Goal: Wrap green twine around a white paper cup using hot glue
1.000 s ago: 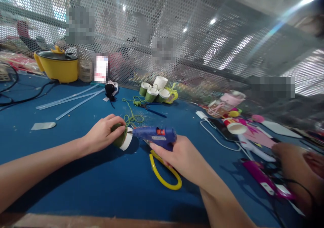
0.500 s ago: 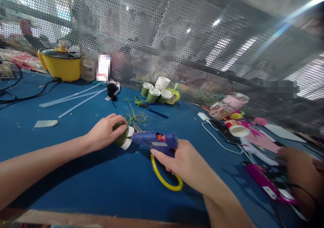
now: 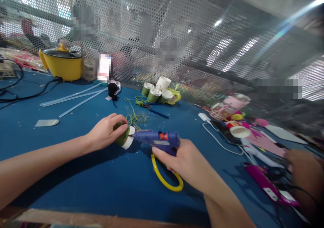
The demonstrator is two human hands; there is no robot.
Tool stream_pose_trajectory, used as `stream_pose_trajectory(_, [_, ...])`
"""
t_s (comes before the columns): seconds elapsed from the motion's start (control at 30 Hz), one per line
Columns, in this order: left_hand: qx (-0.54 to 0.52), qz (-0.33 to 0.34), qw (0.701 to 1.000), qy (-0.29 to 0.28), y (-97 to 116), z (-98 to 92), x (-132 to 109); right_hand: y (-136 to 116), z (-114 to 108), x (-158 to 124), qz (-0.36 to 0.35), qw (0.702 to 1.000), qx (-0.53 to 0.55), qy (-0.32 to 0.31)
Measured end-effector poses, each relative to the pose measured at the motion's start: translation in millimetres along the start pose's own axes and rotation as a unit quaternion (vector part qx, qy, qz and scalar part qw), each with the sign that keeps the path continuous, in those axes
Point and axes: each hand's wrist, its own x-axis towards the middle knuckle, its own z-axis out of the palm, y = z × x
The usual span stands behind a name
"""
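Note:
My left hand (image 3: 108, 130) is closed around a small paper cup (image 3: 122, 138) wrapped in green yarn, tipped on its side with its white end facing right. In my right hand (image 3: 178, 155) is a blue hot glue gun (image 3: 157, 139), its nozzle at the cup's white part; whether it touches I cannot tell. A yellow loop handle (image 3: 162, 180), seemingly of scissors, curves below the right hand's fingers. Loose green yarn (image 3: 135, 116) trails on the table just beyond the cup. Blue-handled pliers (image 3: 158, 112) lie farther back.
Several green-wrapped cups (image 3: 154, 94) stand near the mesh screen (image 3: 141, 35). Clear glue sticks (image 3: 73, 98) and a yellow electric pot (image 3: 64, 66) are at left. On the right are a phone (image 3: 224, 131), a purple power strip (image 3: 270, 184) and another person's hand (image 3: 303, 167).
My hands keep their hold on the cup and the glue gun, with the gun a touch farther right in view. The other person's hand at right has moved slightly right.

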Motion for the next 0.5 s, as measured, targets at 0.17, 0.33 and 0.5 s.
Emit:
stream_pose_trajectory(0.17, [-0.001, 0.007, 1.000, -0.002, 0, -0.4, -1, 1, 0, 4, 0.019, 1.000, 0.014, 0.001])
stream_pose_trajectory(0.33, [0.000, 0.011, 1.000, -0.003, 0, -0.4, -1, 0, 1, 10, 0.048, 0.999, 0.020, 0.004])
stream_pose_trajectory(0.5, [0.004, 0.011, 1.000, -0.003, 1, -0.5, -2, 0, 3, 14, 0.062, 0.998, 0.018, 0.010])
